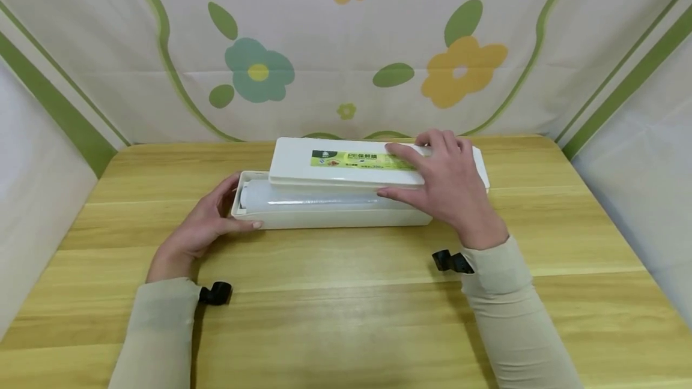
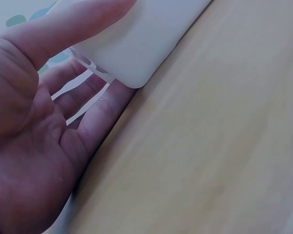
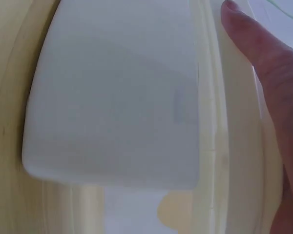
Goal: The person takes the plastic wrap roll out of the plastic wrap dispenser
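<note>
A long white box (image 1: 335, 220) sits on the table with a roll of cling film (image 1: 303, 198) showing inside its left part. My left hand (image 1: 202, 221) holds the box's left end, thumb along the front wall and other fingers round the far side. In the left wrist view, fingers pass behind the box's end (image 2: 132, 53), close to the tabletop. The white lid (image 1: 292, 161), with a green and yellow label (image 1: 346, 159), lies askew over the box, shifted right and back. My right hand (image 1: 449, 182) grips the lid's right part, thumb (image 3: 263, 58) on its front edge.
The wooden table (image 1: 335, 317) spreads in front of the box. Behind it hangs a white cloth (image 1: 335, 29) with flower prints, and pale cloth also hangs at both sides. A black strap piece (image 1: 216, 293) juts from the left cuff, another (image 1: 451, 262) from the right.
</note>
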### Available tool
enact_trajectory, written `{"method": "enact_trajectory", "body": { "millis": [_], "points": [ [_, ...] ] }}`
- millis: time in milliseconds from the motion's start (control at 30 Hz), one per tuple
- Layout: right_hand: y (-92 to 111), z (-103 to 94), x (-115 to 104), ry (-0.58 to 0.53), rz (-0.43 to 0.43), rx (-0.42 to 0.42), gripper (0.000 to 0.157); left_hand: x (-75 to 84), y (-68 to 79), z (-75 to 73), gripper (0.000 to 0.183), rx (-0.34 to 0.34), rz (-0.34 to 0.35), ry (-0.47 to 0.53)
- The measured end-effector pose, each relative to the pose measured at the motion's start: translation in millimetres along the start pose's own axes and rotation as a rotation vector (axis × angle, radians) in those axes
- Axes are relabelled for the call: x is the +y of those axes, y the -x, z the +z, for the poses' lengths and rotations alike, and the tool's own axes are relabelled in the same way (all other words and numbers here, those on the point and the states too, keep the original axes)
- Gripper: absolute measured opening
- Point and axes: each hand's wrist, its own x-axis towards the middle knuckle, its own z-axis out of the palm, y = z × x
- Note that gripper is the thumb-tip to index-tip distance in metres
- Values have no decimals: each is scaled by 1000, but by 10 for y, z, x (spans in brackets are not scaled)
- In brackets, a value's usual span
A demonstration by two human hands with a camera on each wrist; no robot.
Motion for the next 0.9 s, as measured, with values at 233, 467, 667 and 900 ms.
{"method": "enact_trajectory", "body": {
  "millis": [233,467,667,900],
  "points": [
    [108,-64,249,-26,94,-24,75,-40,3,8,98,-10,9,18],
    [279,-151,519,-51,220,-43,72,-30,-8,29,98,-15,-8,33],
    [343,-207,720,-65,284,-41,73,-21,0,30,98,-13,-12,31],
    [487,-234,928,-76,366,-64,72,-27,4,16,98,-19,-8,30]
  ]
}}
